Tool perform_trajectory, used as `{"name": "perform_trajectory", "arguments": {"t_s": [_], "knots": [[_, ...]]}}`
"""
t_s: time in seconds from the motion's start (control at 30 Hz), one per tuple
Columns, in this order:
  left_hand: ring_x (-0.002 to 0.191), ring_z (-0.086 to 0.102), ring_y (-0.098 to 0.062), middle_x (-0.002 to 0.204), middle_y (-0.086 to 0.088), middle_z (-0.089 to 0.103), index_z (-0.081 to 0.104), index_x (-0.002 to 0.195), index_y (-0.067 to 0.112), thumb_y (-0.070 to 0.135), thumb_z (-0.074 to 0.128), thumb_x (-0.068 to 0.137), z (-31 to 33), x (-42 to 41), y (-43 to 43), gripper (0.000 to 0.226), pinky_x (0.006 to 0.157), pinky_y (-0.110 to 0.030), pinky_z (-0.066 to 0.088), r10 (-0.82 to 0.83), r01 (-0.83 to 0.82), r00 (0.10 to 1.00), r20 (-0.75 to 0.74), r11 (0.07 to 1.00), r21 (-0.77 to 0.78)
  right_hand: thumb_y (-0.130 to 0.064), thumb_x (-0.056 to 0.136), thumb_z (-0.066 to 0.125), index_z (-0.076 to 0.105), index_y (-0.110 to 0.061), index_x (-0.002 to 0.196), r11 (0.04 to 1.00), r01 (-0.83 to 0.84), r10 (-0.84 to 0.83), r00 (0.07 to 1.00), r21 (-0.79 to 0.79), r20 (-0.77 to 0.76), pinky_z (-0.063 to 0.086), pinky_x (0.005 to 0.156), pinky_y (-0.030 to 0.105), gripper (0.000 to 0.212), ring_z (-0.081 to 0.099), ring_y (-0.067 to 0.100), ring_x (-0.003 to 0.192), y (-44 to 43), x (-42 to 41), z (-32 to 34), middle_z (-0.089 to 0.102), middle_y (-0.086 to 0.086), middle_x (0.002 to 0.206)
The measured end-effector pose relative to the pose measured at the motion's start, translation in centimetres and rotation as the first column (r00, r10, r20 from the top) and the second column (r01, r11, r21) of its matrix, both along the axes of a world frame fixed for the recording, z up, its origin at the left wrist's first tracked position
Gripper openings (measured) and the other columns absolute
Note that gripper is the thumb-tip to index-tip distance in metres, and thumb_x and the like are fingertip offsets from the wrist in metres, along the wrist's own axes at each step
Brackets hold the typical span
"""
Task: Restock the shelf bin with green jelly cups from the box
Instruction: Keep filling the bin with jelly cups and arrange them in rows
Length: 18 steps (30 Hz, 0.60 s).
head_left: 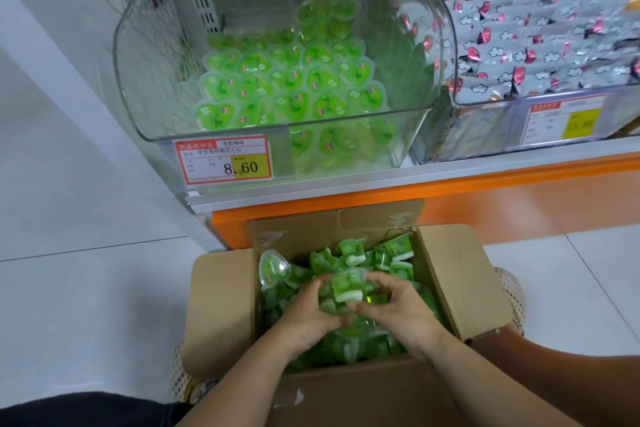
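An open cardboard box (460, 274) on the floor holds several green jelly cups (398, 255). Both hands are inside it, cupped together round a bunch of cups (346, 288). My left hand (311, 312) grips the bunch from the left and my right hand (394, 305) grips it from the right. Above stands the clear shelf bin (138, 87), partly filled with rows of heart-shaped green jelly cups (291, 83) lying lid-up. A price tag (223, 159) reading 8.60 hangs on its front.
A second clear bin (485, 135) to the right holds silver-wrapped sweets with pink marks. An orange shelf edge (450, 191) runs just behind the box. White floor tiles (86, 288) spread to the left. My feet in mesh shoes flank the box.
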State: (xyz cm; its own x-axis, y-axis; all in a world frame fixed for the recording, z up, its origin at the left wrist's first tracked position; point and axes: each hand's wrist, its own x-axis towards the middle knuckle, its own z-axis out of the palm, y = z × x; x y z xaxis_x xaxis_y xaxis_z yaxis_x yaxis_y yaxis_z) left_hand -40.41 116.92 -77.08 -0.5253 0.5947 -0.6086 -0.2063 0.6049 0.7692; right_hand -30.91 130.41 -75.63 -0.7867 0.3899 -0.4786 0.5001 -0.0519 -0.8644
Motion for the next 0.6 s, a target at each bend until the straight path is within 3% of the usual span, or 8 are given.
{"name": "perform_trajectory", "arguments": {"t_s": [0.1, 0.23, 0.3, 0.37, 0.43, 0.53, 0.6], "knots": [[0.109, 0.054, -0.006, 0.123, 0.01, 0.055, 0.043, 0.124, 0.037, 0.026, 0.081, 0.07, 1.2, -0.2, 0.3, 0.067, 0.093, -0.028, 0.049, 0.037, -0.035, 0.999, -0.032, 0.998, 0.059, -0.026, 0.064, 0.084, 0.065, -0.027, 0.109, 1.0, 0.025, -0.025, 0.999, 0.017, -0.034, 0.05, 0.095, 0.035, 0.049, 0.061, 0.01, 0.107, -0.1, -0.2, 0.9, 0.064, -0.005, 0.117], [0.11, 0.052, -0.006, 0.128, 0.007, 0.049, 0.044, 0.119, 0.038, 0.027, 0.079, 0.074, 3.7, -0.9, 0.8, 0.058, 0.085, -0.019, 0.048, 0.075, -0.055, 0.985, -0.156, 0.991, 0.126, -0.009, 0.07, 0.079, 0.066, -0.03, 0.098, 0.997, 0.075, -0.068, 0.983, 0.035, -0.171, 0.054, 0.076, 0.021, 0.038, 0.066, 0.006, 0.091, 0.2, -0.7, 3.6, 0.069, -0.012, 0.099], [0.113, 0.051, -0.007, 0.129, 0.006, 0.046, 0.045, 0.114, 0.042, 0.029, 0.079, 0.074, 5.1, -1.1, 0.7, 0.055, 0.089, -0.021, 0.047, 0.073, -0.033, 0.964, -0.257, 0.987, 0.157, -0.005, 0.07, 0.078, 0.065, -0.03, 0.097, 0.995, 0.078, -0.061, 0.97, 0.063, -0.236, 0.051, 0.068, 0.014, 0.039, 0.066, 0.0, 0.083, 0.2, -0.7, 5.4, 0.07, -0.018, 0.089], [0.114, 0.051, -0.008, 0.128, 0.006, 0.045, 0.045, 0.105, 0.048, 0.028, 0.08, 0.072, 6.9, -1.1, 0.5, 0.052, 0.097, -0.025, 0.044, 0.08, -0.015, 0.934, -0.348, 0.982, 0.188, -0.006, 0.068, 0.079, 0.065, -0.029, 0.101, 0.99, 0.079, -0.045, 0.96, 0.114, -0.276, 0.051, 0.072, 0.014, 0.042, 0.066, -0.002, 0.085, -0.2, -0.8, 7.4, 0.071, -0.019, 0.087], [0.112, 0.051, -0.005, 0.125, 0.007, 0.045, 0.045, 0.101, 0.048, 0.025, 0.08, 0.072, 9.0, -1.0, 0.1, 0.051, 0.097, -0.021, 0.042, 0.096, -0.004, 0.903, -0.419, 0.976, 0.216, -0.009, 0.067, 0.081, 0.065, -0.031, 0.101, 0.982, 0.081, -0.026, 0.951, 0.168, -0.309, 0.05, 0.077, 0.016, 0.044, 0.066, 0.004, 0.089, -0.5, -0.6, 9.6, 0.072, -0.019, 0.089], [0.112, 0.052, -0.005, 0.127, 0.006, 0.048, 0.048, 0.105, 0.046, 0.019, 0.081, 0.071, 12.3, -0.2, -0.8, 0.054, 0.099, -0.027, 0.043, 0.132, 0.008, 0.858, -0.496, 0.963, 0.269, -0.01, 0.072, 0.078, 0.062, -0.03, 0.099, 0.964, 0.01, 0.085, 0.935, 0.265, -0.345, 0.039, 0.064, -0.001, 0.037, 0.059, -0.016, 0.071, -1.2, 0.9, 14.9, 0.058, -0.043, 0.065], [0.113, 0.051, -0.005, 0.125, 0.01, 0.049, 0.048, 0.105, 0.048, 0.019, 0.081, 0.069, 14.5, 0.8, -1.6, 0.057, 0.1, -0.03, 0.044, 0.162, 0.008, 0.823, -0.544, 0.955, 0.297, -0.009, 0.075, 0.075, 0.055, -0.032, 0.103, 0.946, -0.02, 0.15, 0.911, 0.324, -0.385, 0.035, 0.056, -0.003, 0.041, 0.049, -0.026, 0.059, -2.1, 2.3, 18.5, 0.045, -0.049, 0.051]]}}
